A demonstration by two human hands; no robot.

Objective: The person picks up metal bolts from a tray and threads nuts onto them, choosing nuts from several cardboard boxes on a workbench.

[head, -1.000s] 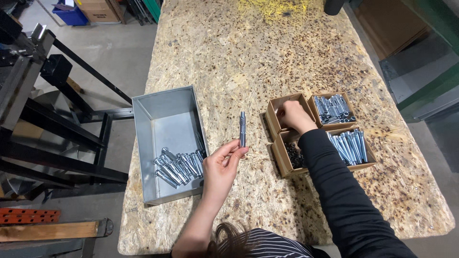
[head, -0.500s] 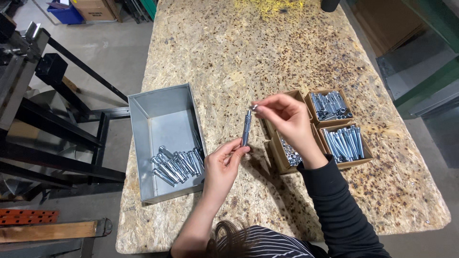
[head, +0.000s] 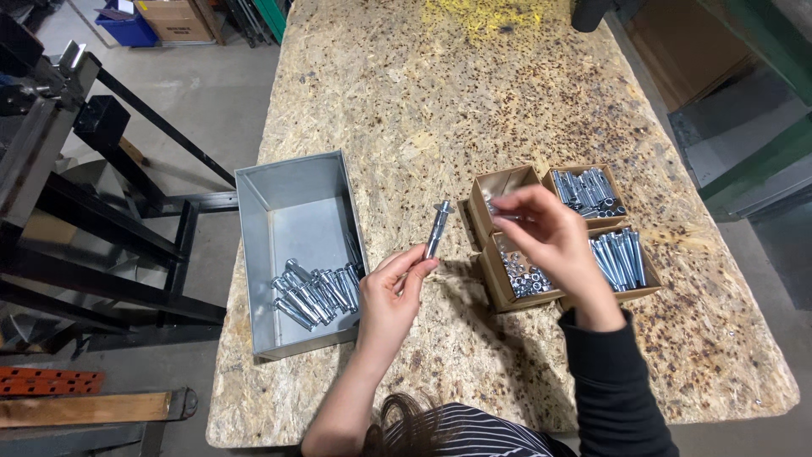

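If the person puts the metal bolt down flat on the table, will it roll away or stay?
The bolt looks round and smooth, so it might roll a little. Its wider head would probably make it curve rather than travel far. The rough chipboard table should also slow it.

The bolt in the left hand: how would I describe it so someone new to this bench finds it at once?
Start at the grey metal tray on the left of the chipboard table. Just right of the tray, the left hand holds one silver bolt upright by its lower end, between the tray and four small cardboard boxes. It is the only bolt standing up on its own; the others lie in heaps.
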